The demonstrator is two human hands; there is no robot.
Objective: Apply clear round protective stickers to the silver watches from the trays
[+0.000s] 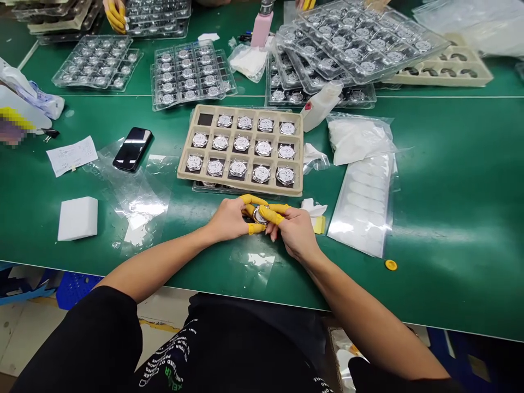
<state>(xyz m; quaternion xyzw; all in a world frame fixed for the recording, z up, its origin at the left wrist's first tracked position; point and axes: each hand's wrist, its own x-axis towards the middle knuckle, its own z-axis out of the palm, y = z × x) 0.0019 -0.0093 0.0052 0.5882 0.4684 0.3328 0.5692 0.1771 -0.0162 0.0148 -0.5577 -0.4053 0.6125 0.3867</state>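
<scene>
Between my left hand (227, 219) and my right hand (295, 232) is a small round silver watch (260, 215), pinched at its edges by both. Yellow finger cots cover several of my fingertips and hide most of the watch. Just beyond my hands lies a beige pulp tray (245, 110) holding rows of similar round silver watches, each in its own dark-lined square slot. Its far left slot (205, 119) holds no watch. The tray's near edge is a short distance past my fingertips.
A black phone (132, 149), a paper slip (72, 156), a white sponge (77, 218) and clear plastic sheets (139, 191) lie left on the green mat. Right are bagged white pads (362, 204) and a loose yellow finger cot (391, 265). Stacked clear trays (360, 46) fill the back; a co-worker's hand (116, 15) shows top left.
</scene>
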